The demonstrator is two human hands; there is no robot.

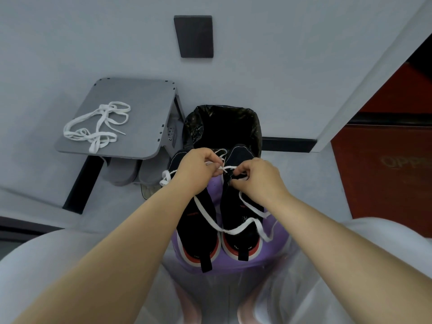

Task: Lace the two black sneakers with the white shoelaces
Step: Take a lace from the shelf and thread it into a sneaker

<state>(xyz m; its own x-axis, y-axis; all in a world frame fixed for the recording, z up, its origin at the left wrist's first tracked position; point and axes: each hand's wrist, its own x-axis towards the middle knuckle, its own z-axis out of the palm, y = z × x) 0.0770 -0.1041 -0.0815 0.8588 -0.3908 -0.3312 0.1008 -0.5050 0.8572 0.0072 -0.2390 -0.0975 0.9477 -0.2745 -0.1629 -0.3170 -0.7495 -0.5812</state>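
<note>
Pinching the white shoelace (228,170) between curled fingertips, the left hand (198,169) and right hand (257,180) meet over the toe ends of the left sneaker (203,216) and right sneaker (233,206), likely threading an eyelet. Slack trails across both shoes, which stand side by side on a purple seat (217,190), heels toward the person for reach. A spare shoelace (94,147) waits near the grey tabletop's (140,101) left edge.

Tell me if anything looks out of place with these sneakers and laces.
Nothing damaged or spilled. The working lace, pinched by left hand and right hand at the right sneaker, trails loosely across the left sneaker too. The spare lace lies tangled on the grey side table.
</note>
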